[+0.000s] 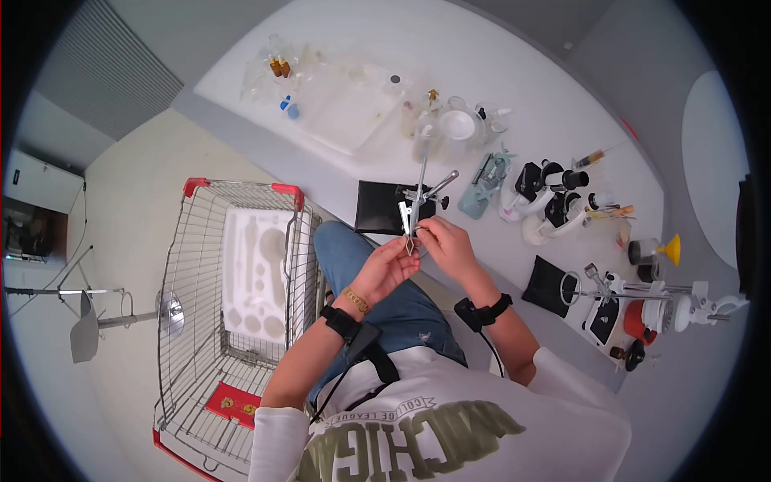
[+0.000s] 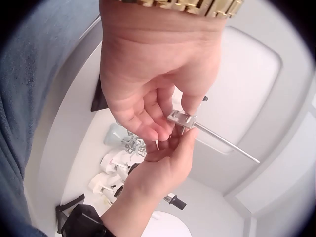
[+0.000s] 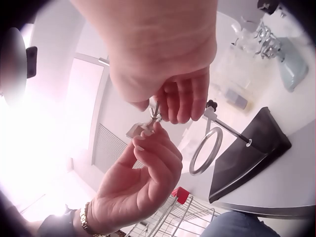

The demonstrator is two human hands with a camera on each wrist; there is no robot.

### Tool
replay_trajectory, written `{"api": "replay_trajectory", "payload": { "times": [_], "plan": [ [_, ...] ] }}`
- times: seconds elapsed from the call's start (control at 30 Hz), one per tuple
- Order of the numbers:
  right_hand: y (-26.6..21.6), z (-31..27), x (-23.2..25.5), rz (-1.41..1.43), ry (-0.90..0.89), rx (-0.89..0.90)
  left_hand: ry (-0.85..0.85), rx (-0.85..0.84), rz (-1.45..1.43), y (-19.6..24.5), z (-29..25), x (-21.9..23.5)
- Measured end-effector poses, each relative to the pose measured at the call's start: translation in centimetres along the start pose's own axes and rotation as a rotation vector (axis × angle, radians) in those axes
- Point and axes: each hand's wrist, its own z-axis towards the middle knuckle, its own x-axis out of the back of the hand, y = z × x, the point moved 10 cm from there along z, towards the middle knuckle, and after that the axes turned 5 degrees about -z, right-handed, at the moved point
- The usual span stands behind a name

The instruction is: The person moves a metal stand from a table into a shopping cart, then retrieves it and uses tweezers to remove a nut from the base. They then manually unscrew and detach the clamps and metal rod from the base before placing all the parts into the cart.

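Both hands meet in front of the body at a small metal clamp with a long thin rod [image 2: 227, 143]. My left hand [image 1: 384, 269], with a gold band at its wrist, pinches the clamp [image 2: 182, 119] between thumb and fingers. From the other side my right hand [image 1: 448, 247] grips it with thumb and fingertips, its other fingers curled, as the right wrist view shows. Just beyond the hands in the head view is a lab stand with a black base [image 1: 376, 207]. A metal ring [image 3: 206, 151] is fixed to its upright. Fingers hide part of the clamp.
A wire shopping cart [image 1: 301, 197] with a white moulded tray [image 1: 241, 281] is at the left. Microscopes [image 1: 554, 197], a teal metal-fitted board [image 1: 484, 186], glassware [image 1: 458, 124] and a clear tray [image 1: 345, 132] stand on the white table. Another black-based stand [image 1: 550, 285] is at right.
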Motion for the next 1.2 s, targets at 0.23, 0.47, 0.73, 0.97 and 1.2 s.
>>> {"api": "replay_trajectory", "payload": {
  "times": [0.23,0.47,0.73,0.97,1.2],
  "plan": [
    [-0.4,0.4,-0.4,-0.039,0.041,0.062,0.0,-0.002,0.019,-0.1,-0.1,0.6],
    [-0.2,0.3,-0.7,-0.081,0.087,0.064,0.042,-0.012,0.098,-0.1,0.2,1.3],
    [0.0,-0.3,-0.9,-0.021,0.095,-0.01,0.069,0.004,0.221,0.9,-1.0,0.5],
    [-0.1,-0.3,0.3,-0.016,0.082,-0.073,0.109,-0.028,0.605,1.9,-1.3,-0.1],
    [-0.4,0.0,-0.5,-0.074,0.065,0.047,0.112,-0.045,0.678,2.2,-1.2,0.1]
  ]
}}
